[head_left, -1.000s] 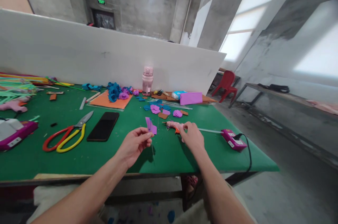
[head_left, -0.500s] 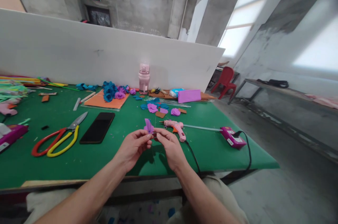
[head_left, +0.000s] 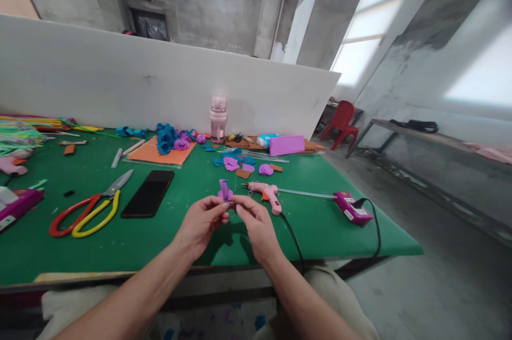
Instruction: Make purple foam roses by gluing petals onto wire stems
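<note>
Into the fiddly bit now. Pinching a purple petal piece (head_left: 224, 190) w/ the L hand (head_left: 205, 222), thumb to fingertips at its base. Pinching w/ the R hand (head_left: 256, 224) too, at the lower RH edge of the same piece by the look of it, fingertip to fingertip w/ the L hand or v. nearly. Too small to make out fully between the tips. Held just above the green counter (head_left: 160, 254), dead centre of the clock, standing up toward 12.

Prob. at the joining step: pressing or shaping the base of a flower. No telling if glued yet. Lying nearby at 2 o'clock: a pink glue gun (head_left: 263, 189), nozzle-end to 9, w/ a clear glue stick (head_left: 306, 193) out the back toward 3. Untouched for now.

Calls next, imo, for an even squeeze at the base w/o twisting the petal, then for a fresh pc. from the loose petals (head_left: 231, 163), spread at 12 to 1. Worth minding that nozzle, poss. hot, so near the R hand. Up at 11, a blue + purple rose cluster (head_left: 167, 139), prob. made from similar pcs. Not needed at this step, approx. 9 o'clock: smartphone (head_left: 148, 194), then scissors (head_left: 107, 195) farther out.
</note>
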Available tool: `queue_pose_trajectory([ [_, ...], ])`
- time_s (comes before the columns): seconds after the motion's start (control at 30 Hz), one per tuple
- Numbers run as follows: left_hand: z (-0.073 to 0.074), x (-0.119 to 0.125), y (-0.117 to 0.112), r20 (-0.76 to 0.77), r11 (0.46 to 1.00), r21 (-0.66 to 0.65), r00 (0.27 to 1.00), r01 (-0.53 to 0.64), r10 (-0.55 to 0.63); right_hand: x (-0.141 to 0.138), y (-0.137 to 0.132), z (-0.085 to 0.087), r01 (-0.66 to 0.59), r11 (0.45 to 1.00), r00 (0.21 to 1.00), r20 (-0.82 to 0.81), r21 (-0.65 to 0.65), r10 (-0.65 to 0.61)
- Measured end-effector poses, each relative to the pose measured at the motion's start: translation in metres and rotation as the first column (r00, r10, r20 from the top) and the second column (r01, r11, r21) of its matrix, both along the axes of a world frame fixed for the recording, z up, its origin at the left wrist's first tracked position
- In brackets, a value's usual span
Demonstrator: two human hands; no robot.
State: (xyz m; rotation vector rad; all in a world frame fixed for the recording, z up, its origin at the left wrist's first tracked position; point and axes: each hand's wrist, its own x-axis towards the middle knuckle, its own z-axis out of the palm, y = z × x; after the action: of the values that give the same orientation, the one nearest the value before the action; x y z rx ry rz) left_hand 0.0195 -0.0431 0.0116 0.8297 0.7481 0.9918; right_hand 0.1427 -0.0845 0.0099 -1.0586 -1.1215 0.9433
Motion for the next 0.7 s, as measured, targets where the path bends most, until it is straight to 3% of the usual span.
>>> queue_pose_trajectory([
  [0.3,0.003,0.001,-0.002,-0.051,0.999,0.022,0.998,-0.038,0.039,-0.001,-0.002,-0.002,0.072,0.98,0.962,0.247,0.184,-0.116],
  [0.53,0.002,0.002,-0.002,-0.049,0.998,0.032,0.997,-0.058,0.059,-0.006,-0.008,0.003,0.108,0.944,0.866,0.438,0.311,-0.243],
  [0.7,0.003,0.001,-0.002,-0.046,0.998,0.022,0.997,-0.065,0.066,-0.01,-0.012,0.001,0.133,0.936,0.785,0.542,0.325,-0.299],
])
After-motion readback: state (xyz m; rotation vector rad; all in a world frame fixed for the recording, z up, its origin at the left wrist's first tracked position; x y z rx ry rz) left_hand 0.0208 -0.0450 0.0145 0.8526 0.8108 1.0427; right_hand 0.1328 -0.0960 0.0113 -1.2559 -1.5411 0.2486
